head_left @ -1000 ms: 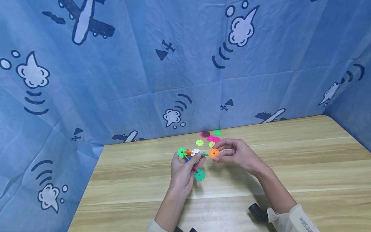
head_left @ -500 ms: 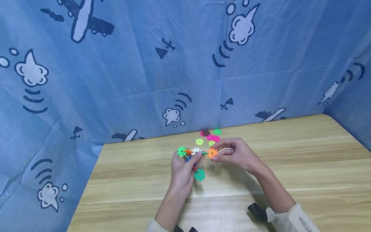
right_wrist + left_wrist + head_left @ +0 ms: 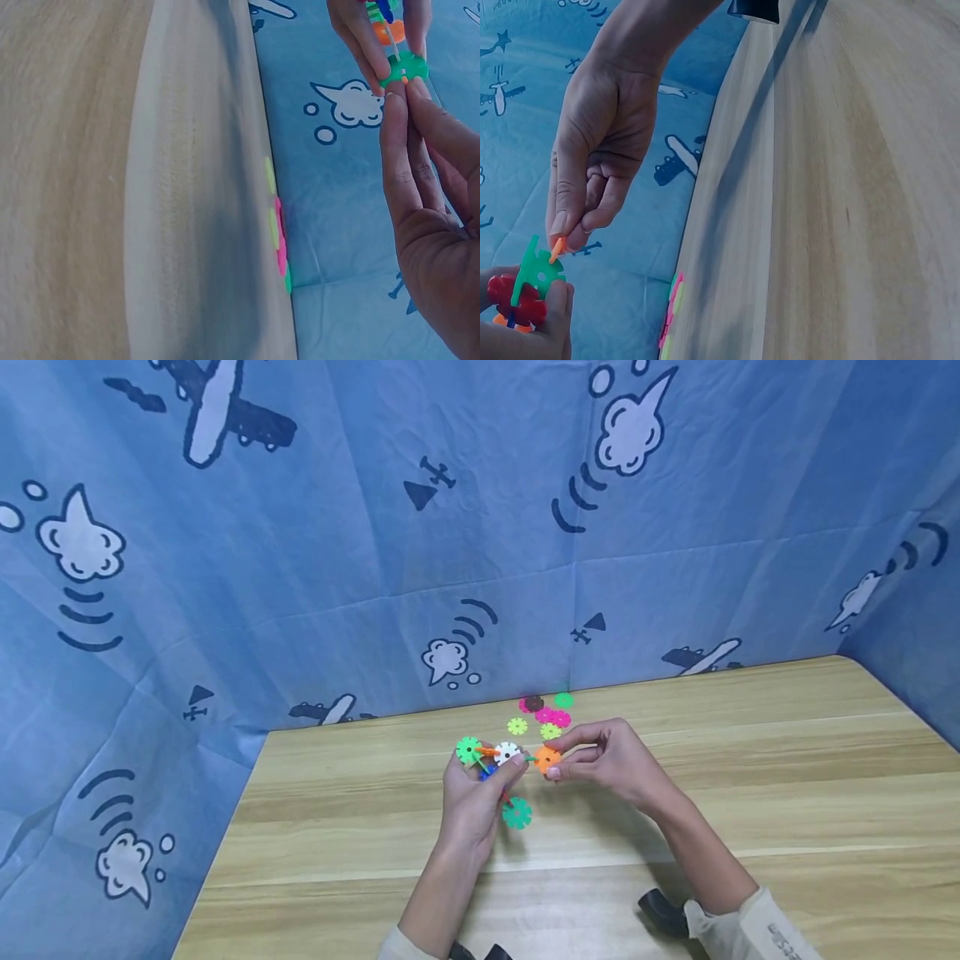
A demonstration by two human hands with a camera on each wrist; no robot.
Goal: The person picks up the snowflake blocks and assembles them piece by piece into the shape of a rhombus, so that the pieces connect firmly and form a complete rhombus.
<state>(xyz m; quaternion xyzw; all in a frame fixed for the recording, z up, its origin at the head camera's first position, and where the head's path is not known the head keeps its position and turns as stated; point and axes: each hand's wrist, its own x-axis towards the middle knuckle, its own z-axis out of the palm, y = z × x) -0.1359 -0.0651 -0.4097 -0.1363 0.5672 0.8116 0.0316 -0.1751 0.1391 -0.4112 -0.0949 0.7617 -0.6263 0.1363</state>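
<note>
My left hand holds a joined cluster of notched plastic snowflake discs above the table. In the head view a bright green disc, a white disc and a teal disc stick out around the fingers, with orange, blue and red pieces between them. My right hand pinches an orange disc between thumb and fingers. Its edge meets a green disc of the cluster, as the left wrist view shows. My right fingertips hide most of the orange disc in the right wrist view.
Loose discs lie behind the hands on the wooden table: pink, yellow-green, dark brown and green. A blue patterned cloth hangs along the table's far edge.
My right hand has moved the orange disc slightly left, up against the green disc on the cluster. My left hand stays nearly in place, still holding the cluster.
</note>
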